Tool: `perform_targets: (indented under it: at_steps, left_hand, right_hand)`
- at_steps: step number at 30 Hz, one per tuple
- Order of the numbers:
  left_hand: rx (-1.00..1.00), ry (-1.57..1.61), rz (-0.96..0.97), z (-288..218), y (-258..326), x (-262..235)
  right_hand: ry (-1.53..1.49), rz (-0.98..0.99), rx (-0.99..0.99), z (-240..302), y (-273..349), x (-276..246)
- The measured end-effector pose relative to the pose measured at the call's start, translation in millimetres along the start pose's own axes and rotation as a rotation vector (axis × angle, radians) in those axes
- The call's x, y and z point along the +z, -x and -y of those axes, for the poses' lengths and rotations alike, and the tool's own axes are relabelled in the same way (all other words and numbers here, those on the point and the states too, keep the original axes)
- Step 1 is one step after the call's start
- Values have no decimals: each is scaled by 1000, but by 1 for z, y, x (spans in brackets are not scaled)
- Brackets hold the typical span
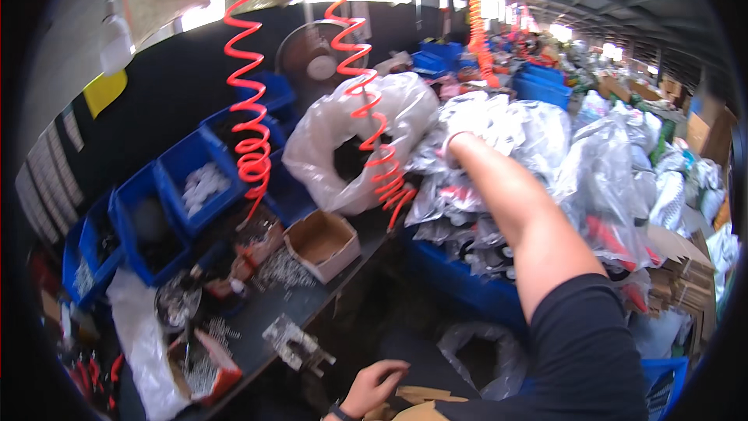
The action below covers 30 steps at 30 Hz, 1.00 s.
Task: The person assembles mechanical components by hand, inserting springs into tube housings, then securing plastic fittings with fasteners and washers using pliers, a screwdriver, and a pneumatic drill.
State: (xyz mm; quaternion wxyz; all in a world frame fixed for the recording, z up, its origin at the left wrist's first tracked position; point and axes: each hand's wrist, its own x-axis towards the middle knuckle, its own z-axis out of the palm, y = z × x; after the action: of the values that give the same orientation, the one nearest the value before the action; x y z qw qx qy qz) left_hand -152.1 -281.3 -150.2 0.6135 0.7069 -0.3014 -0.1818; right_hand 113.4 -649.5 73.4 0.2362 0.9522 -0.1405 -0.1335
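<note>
- Our right arm [514, 210] stretches up and forward into the heap of clear plastic bags [499, 132] piled on the blue crate [460, 281]; the hand itself is buried among the bags past the wrist, so we cannot tell whether its fingers are wide or closed on anything
- Our left hand [374, 386] sits low at the bottom edge, fingers loosely curled and holding nothing, touching or just above a flat piece of cardboard [425, 396]
- The bags lie around and beyond the right wrist, well apart from the left hand
- We judge the heap unstable: the bags are slick and stacked loosely, so tugging one out from the middle could bring its neighbours sliding off the crate towards the floor
- A red coiled hose [382, 156] hangs just left of the reaching arm; a sideways sweep of the elbow could snag it
- The open cardboard box [323, 243] and loose small metal parts [284, 271] sit near the bench edge, beside the crate, where a falling bag could knock them
</note>
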Motion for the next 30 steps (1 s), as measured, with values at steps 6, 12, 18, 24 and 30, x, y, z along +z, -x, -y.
perform_targets:
  at_steps: [6,12,18,24,30]
  left_hand:
    - [-228,218,-277,16,38,-12]
    - [-318,290,-240,37,41,-8]
    - [-413,388,-89,66,33,-4]
    - [-284,264,80,96,26,12]
    - [-280,296,71,105,34,19]
  right_hand:
    - [-83,-319,7,-7,-47,54]
    - [1,-472,54,-35,-6,18]
    - [28,-687,39,-110,99,-10]
    - [-9,-911,425,-175,300,49]
    - [101,-811,838,-167,415,155]
